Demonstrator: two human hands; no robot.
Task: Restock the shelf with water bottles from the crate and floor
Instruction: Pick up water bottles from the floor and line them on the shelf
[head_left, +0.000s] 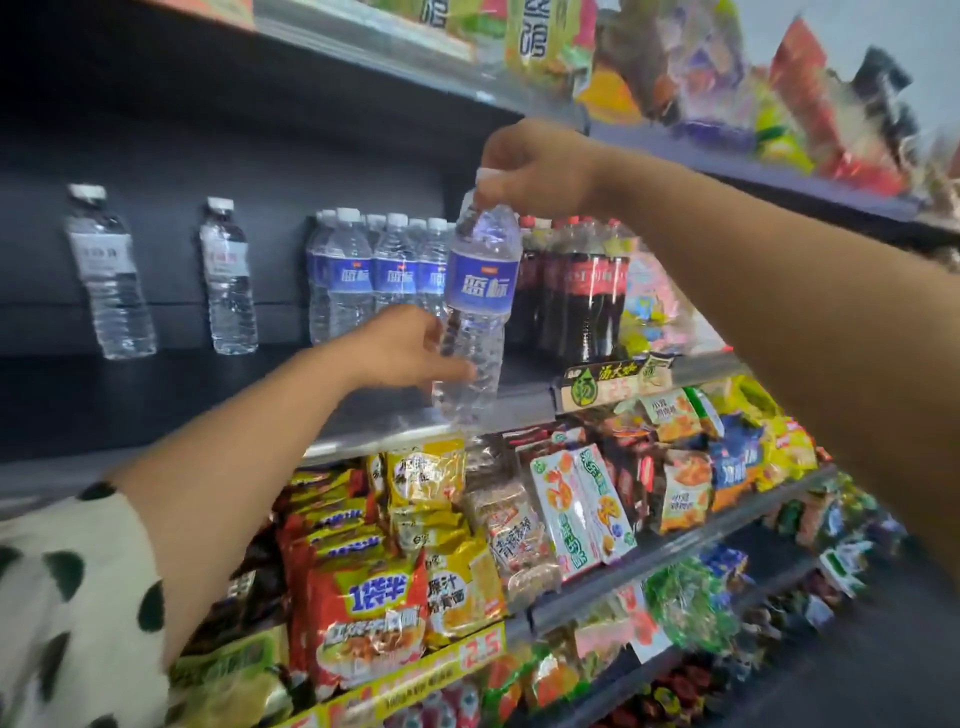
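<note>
Nearest the camera, a spotted sleeve (62, 587) leads up the left arm to the left hand (410, 351), whose loosely curled fingers (452, 370) touch the lower body of a water bottle (480, 306); whether they truly grip it cannot be told. Below the arms, noodle packets (363, 613) and snack bags (680, 488) fill the lower shelves. The right hand (535, 169) reaches in from the right and pinches the bottle's white cap (485, 175) between fingertips from above. The bottle, with its blue label, hangs slightly tilted, its base level with the front edge of the shelf (260, 384) and seemingly not yet set down. Behind it stand a cluster of blue-label bottles (374, 275), with cola bottles (582, 291) just beside to the right. Farther left, two clear bottles (111, 270) stand well apart on bare shelf.

Risk, as a judgement: the cap pinch is narrow, so the bottle could slip or swing; a tilted base may catch the shelf lip, or knock the packed row backward.
</note>
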